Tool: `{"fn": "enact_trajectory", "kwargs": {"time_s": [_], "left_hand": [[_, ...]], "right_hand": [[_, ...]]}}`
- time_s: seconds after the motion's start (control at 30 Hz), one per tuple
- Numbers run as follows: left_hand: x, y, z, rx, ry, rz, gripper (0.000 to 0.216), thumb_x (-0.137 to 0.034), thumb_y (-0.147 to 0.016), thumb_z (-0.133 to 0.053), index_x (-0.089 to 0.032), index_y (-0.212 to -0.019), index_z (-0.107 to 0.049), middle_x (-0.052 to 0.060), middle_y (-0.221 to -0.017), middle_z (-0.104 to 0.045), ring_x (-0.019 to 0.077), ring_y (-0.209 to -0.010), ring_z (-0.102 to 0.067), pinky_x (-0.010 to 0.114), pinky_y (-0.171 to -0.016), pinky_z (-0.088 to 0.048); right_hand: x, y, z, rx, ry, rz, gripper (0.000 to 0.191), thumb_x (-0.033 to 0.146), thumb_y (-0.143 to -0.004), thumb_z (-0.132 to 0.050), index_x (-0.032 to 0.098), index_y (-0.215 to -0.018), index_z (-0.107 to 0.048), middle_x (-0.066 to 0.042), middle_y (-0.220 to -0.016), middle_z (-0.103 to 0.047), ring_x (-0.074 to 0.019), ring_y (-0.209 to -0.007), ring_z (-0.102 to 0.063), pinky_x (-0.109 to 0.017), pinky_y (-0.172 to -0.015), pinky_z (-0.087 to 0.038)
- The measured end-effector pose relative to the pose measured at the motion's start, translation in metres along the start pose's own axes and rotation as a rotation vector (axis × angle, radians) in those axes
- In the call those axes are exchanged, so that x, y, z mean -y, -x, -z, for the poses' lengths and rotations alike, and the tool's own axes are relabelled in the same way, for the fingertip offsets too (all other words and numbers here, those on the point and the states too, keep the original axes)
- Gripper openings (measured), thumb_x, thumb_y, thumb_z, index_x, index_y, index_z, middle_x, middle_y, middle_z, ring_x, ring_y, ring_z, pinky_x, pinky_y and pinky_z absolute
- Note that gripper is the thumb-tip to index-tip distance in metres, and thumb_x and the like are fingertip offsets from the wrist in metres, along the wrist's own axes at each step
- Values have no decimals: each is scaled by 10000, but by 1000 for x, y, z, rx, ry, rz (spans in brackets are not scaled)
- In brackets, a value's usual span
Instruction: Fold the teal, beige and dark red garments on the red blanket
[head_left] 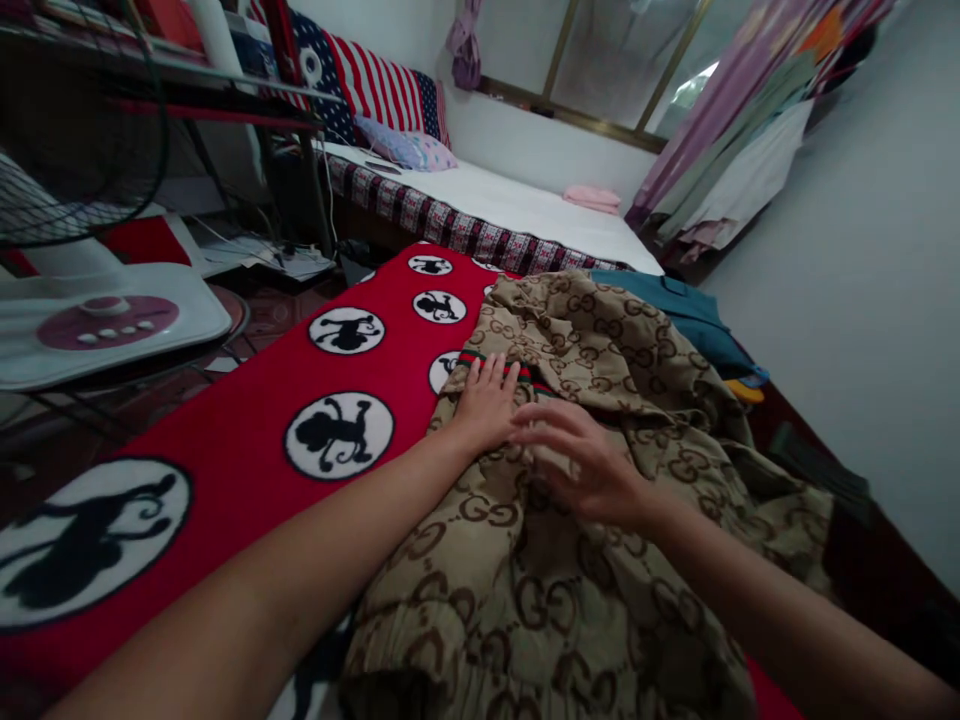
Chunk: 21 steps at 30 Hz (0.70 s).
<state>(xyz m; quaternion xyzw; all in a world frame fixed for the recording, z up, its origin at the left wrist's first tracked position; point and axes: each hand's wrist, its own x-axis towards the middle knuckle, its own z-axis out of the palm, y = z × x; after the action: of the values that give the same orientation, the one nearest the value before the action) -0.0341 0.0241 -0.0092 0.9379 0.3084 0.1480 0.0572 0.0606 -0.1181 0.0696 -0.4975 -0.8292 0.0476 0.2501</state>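
Note:
A tan garment with a brown logo print (600, 350) lies crumpled on a red blanket with black-and-white monkey circles (247, 440). My left hand (487, 400) lies flat on the garment beside its green-and-red striped trim (491, 362), fingers stretched out. My right hand (581, 460) is just to the right, fingers extended and pointing left, resting on or just over the same fabric. Neither hand holds anything.
A teal garment (686, 310) and something yellow (744, 390) lie behind the tan one. A white fan base (97, 320) stands at left. Further back is a bed (517, 205) with pillows (405, 148). Clothes hang (750, 130) at upper right by a white wall.

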Motion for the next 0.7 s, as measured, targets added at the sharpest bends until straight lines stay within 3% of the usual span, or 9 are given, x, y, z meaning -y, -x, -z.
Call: {"fn": "enact_trajectory", "kwargs": {"time_s": [0.13, 0.2, 0.33, 0.43, 0.5, 0.6, 0.7], "left_hand": [[-2, 2, 0, -63, -19, 8, 739, -570, -953, -302, -66, -1494, -297, 197, -1563, -244, 300, -1464, -160, 466, -1185, -45], [-2, 3, -1, -68, -28, 5, 740, -571, -953, -302, -64, -1492, -303, 199, -1559, -254, 298, -1461, -173, 461, -1184, -54], [-2, 2, -3, -58, -43, 12, 737, -567, -952, -296, -68, -1494, -300, 193, -1558, -259, 299, -1458, -185, 462, -1183, -67], [-2, 0, -2, -3, -47, 19, 742, -565, -947, -296, -68, -1499, -286, 193, -1564, -240, 304, -1463, -171, 474, -1181, -64], [-2, -4, 3, 71, -40, 17, 758, -568, -941, -300, -63, -1506, -264, 194, -1575, -198, 309, -1471, -136, 485, -1180, -59], [1, -17, 19, 238, 15, 21, 795, -588, -897, -390, -71, -1494, -295, 203, -1575, -172, 339, -1470, -117, 528, -1165, -92], [1, -33, 34, 334, 93, 67, 761, -602, -814, -526, -121, -1401, -468, 198, -1504, -365, 369, -1408, -301, 515, -1116, -262]], "right_hand": [[67, 17, -17, 215, -90, 5, 749, 243, -784, -652, 222, -1463, -335, -126, -1447, -441, -263, -1337, -385, -458, -1107, -297], [84, 17, -31, 216, -115, -35, 724, 256, -773, -679, 218, -1430, -379, -129, -1464, -429, -261, -1333, -396, -437, -1084, -328], [90, 21, -41, 53, -298, -44, 339, 120, -771, -554, 218, -1093, -601, -81, -1336, -583, -218, -1206, -540, -365, -997, -410], [89, 35, -35, -122, -430, -221, 311, 101, -773, -509, 225, -1031, -630, -49, -1217, -667, -187, -1117, -608, -327, -968, -436], [89, 49, -36, -75, -427, -309, 409, 93, -749, -501, 242, -1103, -641, -33, -1186, -687, -187, -1110, -617, -342, -991, -424], [91, 65, -46, 134, -385, -257, 675, 78, -621, -489, 229, -1272, -578, -54, -1271, -648, -209, -1213, -565, -409, -1088, -343], [91, 70, -55, 229, -362, -224, 792, 99, -552, -469, 188, -1337, -527, -89, -1352, -587, -209, -1289, -505, -427, -1140, -274]]}}
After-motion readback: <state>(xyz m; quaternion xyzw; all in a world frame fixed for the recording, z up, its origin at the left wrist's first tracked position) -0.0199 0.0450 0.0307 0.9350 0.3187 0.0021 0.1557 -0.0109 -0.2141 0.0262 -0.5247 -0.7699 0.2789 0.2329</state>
